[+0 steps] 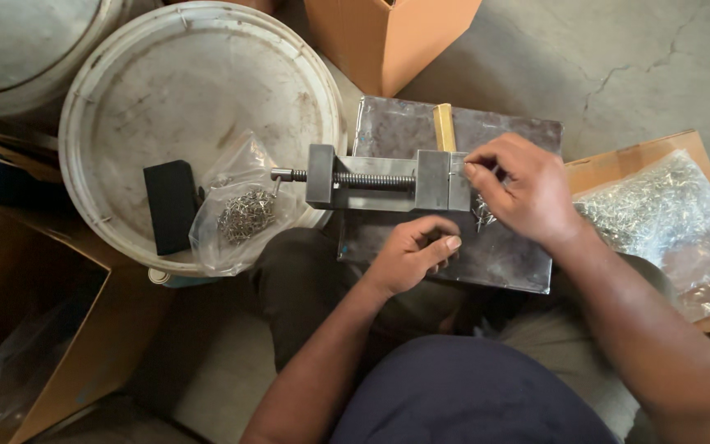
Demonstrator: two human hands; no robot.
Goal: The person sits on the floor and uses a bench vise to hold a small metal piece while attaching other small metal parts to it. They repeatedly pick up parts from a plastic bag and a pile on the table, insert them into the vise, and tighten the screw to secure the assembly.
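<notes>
vise [375,178] small, grey steel, lying across the metal plate [495,263] that serves as your worktop, its screw [371,178] pointing toward the white bucket lid [199,82]. your right hand [523,189] sits at the jaw end, thumb and forefinger pinched close together on something at the jaw line; the piece itself is too small to make out. your left hand [412,251] rests curled on the plate just below the vise body, fingers folded in, and whether it holds anything cannot be told. loose heap of small metal parts [483,214] lies on the plate under the right hand. yellow bar [444,127] stands behind the jaw block.

advice for this step, as a judgement: keep the left hand pressing down near the vise so it does not slide, seat the piece square against the jaw face, and keep your fingertips above the jaw line, not between the faces.

also present: clear bag of finished-looking wire bits [244,215] and a black block [172,205] on the lid, a bigger bag of shiny parts [667,218] on the right, cardboard boxes around
</notes>
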